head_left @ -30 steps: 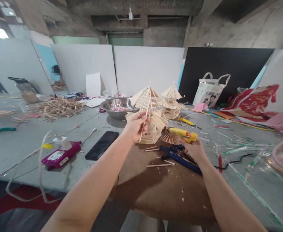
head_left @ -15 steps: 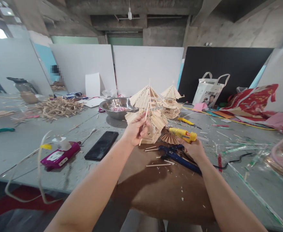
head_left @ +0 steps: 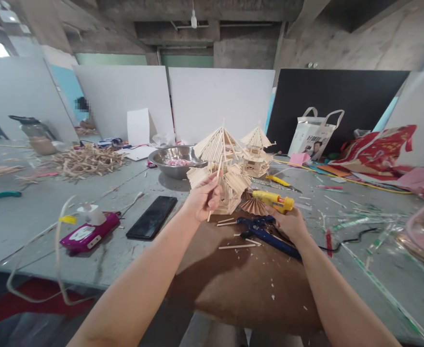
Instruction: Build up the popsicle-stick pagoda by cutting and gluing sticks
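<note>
My left hand (head_left: 205, 196) pinches a thin wooden stick (head_left: 219, 166) that points up, in front of a stick-built pagoda model (head_left: 215, 144) with a pointed roof. Around the yellow hot glue gun (head_left: 272, 200) my right hand (head_left: 290, 222) is closed, its nozzle facing left near the model's base. Just below the nozzle lies a brown pleated fan-shaped piece (head_left: 254, 207). Blue-handled pliers (head_left: 266, 237) rest on the brown board (head_left: 212, 284), with several short stick pieces (head_left: 237, 247) beside them. A smaller pagoda model (head_left: 257, 152) stands behind to the right.
A metal bowl (head_left: 173, 166), a black phone (head_left: 153, 218) and a purple power strip (head_left: 90, 232) lie to the left. Farther back is a heap of sticks (head_left: 88, 163). Yellow-handled cutters (head_left: 280, 181) and a white bag (head_left: 311, 137) are on the right. A person (head_left: 85, 113) is far left.
The stick in my left hand has tipped slightly, its lower end shifting a little down and left. Otherwise both hands and the glue gun stay nearly in place.
</note>
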{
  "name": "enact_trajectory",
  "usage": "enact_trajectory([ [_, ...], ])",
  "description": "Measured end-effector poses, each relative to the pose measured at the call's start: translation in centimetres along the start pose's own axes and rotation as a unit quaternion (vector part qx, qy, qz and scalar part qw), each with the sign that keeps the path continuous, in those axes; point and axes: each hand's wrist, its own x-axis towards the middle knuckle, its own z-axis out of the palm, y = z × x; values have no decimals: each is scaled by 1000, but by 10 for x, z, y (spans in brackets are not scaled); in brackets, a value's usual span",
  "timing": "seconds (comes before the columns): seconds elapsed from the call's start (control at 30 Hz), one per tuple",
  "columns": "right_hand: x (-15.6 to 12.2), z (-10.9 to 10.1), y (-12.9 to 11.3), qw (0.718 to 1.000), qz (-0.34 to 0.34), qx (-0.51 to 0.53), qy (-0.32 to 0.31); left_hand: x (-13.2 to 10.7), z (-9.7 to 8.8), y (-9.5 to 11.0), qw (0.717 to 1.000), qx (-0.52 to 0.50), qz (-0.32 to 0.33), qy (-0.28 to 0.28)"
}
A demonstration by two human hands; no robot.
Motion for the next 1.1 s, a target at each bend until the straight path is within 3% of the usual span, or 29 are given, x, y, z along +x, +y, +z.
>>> enact_trajectory([
  [0.17,1,1,2,999,-38,9,8,2,1,3,1000,19,8,9],
  [0.37,2,0,4,1000,-22,-3,4,4,2,2,998,47,23,25],
  [0.57,2,1,2,1000,-8,-13,3,6,6,0,985,131,75,82],
  [0.87,2,-1,5,999,-45,-26,-1,7,16,15,984,145,38,93],
  [1.1,2,-1,6,999,-35,-39,-2,10,19,15,987,129,33,94],
])
